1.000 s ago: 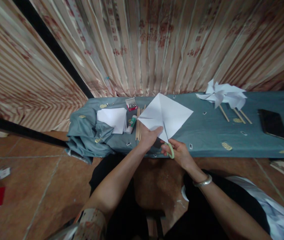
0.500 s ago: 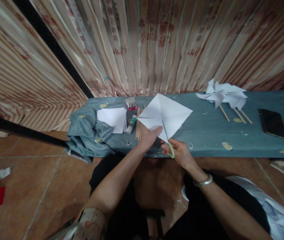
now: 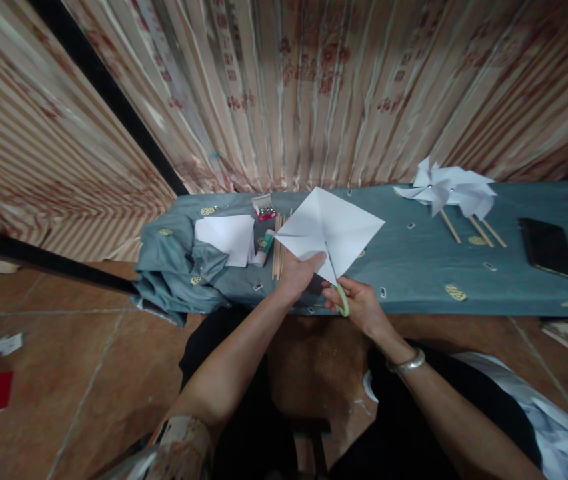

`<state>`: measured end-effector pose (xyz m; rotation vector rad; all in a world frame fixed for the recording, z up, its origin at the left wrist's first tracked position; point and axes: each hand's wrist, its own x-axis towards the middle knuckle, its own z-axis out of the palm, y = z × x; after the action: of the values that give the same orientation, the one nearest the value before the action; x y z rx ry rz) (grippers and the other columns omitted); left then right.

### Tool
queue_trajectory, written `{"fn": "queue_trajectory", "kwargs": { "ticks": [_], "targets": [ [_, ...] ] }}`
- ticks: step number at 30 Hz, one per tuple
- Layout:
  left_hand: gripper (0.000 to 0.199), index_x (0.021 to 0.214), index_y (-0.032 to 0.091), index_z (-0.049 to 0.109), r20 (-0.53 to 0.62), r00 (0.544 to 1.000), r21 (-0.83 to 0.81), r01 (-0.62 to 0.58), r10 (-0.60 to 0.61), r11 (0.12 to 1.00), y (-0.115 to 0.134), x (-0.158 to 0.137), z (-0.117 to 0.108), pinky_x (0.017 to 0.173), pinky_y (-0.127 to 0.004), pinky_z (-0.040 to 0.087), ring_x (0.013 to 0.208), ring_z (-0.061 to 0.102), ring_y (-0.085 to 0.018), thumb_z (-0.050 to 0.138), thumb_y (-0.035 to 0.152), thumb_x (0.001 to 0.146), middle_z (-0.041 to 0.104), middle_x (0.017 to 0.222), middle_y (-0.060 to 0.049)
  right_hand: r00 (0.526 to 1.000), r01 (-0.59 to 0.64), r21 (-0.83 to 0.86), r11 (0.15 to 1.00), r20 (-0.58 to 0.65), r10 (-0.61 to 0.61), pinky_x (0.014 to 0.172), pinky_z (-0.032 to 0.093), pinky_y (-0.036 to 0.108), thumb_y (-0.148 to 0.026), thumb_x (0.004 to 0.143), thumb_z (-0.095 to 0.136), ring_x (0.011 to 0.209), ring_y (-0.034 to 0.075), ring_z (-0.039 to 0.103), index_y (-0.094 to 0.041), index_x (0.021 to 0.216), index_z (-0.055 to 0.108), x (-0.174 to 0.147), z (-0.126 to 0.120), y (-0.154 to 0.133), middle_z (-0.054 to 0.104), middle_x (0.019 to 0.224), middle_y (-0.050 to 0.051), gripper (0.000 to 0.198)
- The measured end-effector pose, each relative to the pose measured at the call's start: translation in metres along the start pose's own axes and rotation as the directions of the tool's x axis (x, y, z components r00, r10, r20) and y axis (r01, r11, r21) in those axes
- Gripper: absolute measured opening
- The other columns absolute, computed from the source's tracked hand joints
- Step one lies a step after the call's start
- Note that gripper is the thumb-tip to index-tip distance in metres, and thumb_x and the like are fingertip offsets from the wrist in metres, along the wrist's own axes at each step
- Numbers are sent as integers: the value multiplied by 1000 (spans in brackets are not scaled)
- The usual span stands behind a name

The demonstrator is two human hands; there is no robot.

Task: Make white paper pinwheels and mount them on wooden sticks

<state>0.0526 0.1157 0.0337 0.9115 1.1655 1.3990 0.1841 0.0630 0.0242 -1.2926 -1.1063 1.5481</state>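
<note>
A square sheet of white paper [image 3: 349,223] with crease lines is held up cornerwise over the bench. My left hand [image 3: 299,272] pinches its lower left part, the thumb lying on top and the fingers hidden beneath. Scissors [image 3: 344,301] with light green handles are gripped in my right hand [image 3: 357,298], just below the bottom corner. Their blades lie along the crease running from that corner toward the middle of the sheet. Partly under the paper, several thin wooden sticks [image 3: 277,257] rest beside a glue stick [image 3: 265,247].
A stack of white paper [image 3: 227,233] lies to the left, near a small open red box [image 3: 265,210] of metal pins. White paper pinwheels [image 3: 457,187] on sticks and a black phone [image 3: 549,248] lie rightward on the cloth-covered bench [image 3: 414,273]. A curtain [image 3: 309,100] hangs behind.
The view has shifted very slightly. Both hands, the paper and the scissors stay in nearly the same position.
</note>
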Motion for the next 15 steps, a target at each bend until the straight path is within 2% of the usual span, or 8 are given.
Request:
{"fn": "queue_trajectory", "kwargs": {
  "ticks": [8, 11, 15],
  "targets": [
    [32, 84, 14, 67, -60, 998, -28, 16, -17, 999, 1, 12, -4, 76, -31, 51, 78, 65, -19, 76, 25, 55, 72, 87, -7, 994, 22, -58, 998, 111, -16, 51, 46, 24, -52, 62, 81, 53, 11, 57, -17, 89, 67, -5, -6, 1, 65, 63, -1, 46],
    [33, 84, 15, 67, -84, 996, -56, -32, 28, 998, 4, 17, -8, 80, -32, 51, 81, 66, -19, 77, 24, 53, 73, 87, -6, 987, -3, -91, 996, 161, 18, 53, 45, 23, -53, 63, 80, 56, 11, 57, -18, 91, 67, -8, -12, -4, 65, 65, -2, 47],
    [30, 77, 14, 66, -135, 991, -86, -3, -8, 996, 8, 23, -13, 74, -32, 51, 72, 65, -18, 77, 24, 51, 72, 80, -6, 951, -64, -170, 983, 287, 111, 54, 45, 23, -55, 62, 80, 57, 11, 57, -17, 88, 67, -11, -27, -17, 65, 65, 0, 47]
  ]
}}
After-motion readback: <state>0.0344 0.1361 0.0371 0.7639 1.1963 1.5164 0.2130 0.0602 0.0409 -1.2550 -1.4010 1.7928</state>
